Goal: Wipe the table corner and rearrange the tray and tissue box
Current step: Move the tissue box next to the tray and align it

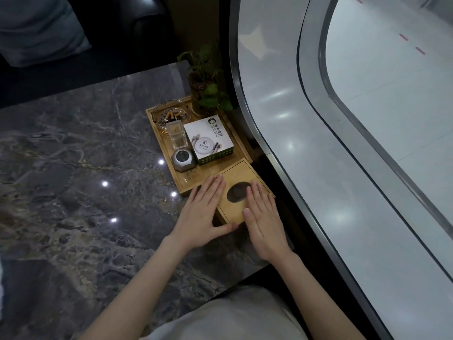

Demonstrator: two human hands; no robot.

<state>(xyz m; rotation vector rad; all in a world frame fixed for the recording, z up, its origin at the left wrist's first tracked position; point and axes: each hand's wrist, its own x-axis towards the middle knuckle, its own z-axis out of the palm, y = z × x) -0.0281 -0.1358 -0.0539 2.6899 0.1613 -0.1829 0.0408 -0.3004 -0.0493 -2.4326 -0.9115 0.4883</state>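
I see the tray sitting on the worktop at its right edge, toward the far corner. In the tray, the ashtray is at the far left, the potted plant at the far right. The clear box stands just in front of the ashtray, and the small faceted device just in front of that. The printed carton lies to their right. The tissue box sits on the worktop directly in front of the tray, touching its near right end. My left hand lies flat along the tissue box's left side, and my right hand lies flat on its top, near end.
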